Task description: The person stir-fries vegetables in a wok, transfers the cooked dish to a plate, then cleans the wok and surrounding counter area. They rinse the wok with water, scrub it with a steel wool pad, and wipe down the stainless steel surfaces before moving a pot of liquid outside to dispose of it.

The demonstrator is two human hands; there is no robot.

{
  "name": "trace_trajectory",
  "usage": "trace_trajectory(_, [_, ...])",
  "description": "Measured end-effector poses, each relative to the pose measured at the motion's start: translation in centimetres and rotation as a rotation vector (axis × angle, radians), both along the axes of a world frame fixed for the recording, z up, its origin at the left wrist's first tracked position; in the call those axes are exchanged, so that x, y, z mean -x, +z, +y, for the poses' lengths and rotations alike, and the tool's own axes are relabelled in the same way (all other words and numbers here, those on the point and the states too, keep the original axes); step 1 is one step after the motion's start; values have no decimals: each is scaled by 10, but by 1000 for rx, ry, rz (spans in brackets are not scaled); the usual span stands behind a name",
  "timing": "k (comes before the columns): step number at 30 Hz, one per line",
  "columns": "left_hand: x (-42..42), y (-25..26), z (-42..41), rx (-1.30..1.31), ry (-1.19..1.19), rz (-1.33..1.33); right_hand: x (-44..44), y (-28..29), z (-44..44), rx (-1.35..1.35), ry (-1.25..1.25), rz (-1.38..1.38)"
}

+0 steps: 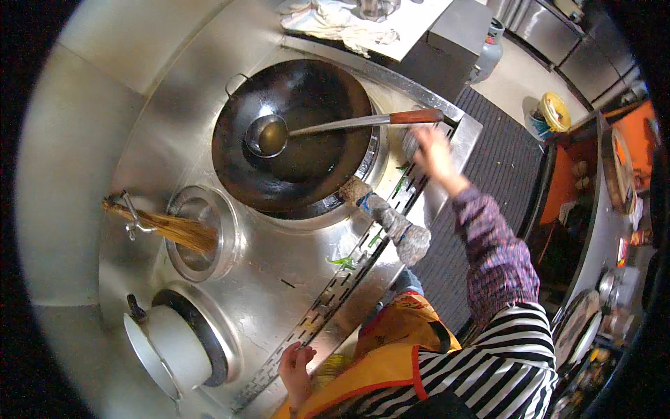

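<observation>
A black wok (335, 152) sits on the burner. The steel bowl of a wooden-handled ladle (356, 121) lies inside it and holds some liquid. The ladle's handle crosses the wok's rim. My right hand (433, 154), blurred, is just below the handle's end, at the range's front edge, beside a greyish thing (411, 144) that I cannot make out; its grip is unclear. My left hand (296, 366), fingers loosely bent, is at the slotted drain channel near the front edge, with nothing seen in it. A cloth-wrapped wok handle (390, 222) sticks out over the front edge.
A bamboo wok brush (183, 230) leans in a round steel well beside a small tap (133, 220). A pale metal pot (172, 351) is at the lower left. Green scraps (343, 262) lie by the channel. Crumpled cloths (335, 23) lie on a white board (408, 31).
</observation>
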State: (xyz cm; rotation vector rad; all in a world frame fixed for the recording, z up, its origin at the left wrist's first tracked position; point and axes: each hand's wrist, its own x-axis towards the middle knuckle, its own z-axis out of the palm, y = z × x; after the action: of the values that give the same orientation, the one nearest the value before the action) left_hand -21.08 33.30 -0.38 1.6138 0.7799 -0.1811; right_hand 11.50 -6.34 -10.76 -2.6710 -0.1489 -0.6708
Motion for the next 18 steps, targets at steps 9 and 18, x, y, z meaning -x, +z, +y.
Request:
trace_trajectory(9, [10, 12, -46, -44, 106, 98, 24, -32, 40, 167, -61, 575])
trace_trajectory(18, [59, 17, -21, 57, 413, -112, 173, -31, 265, -300, 629, 618])
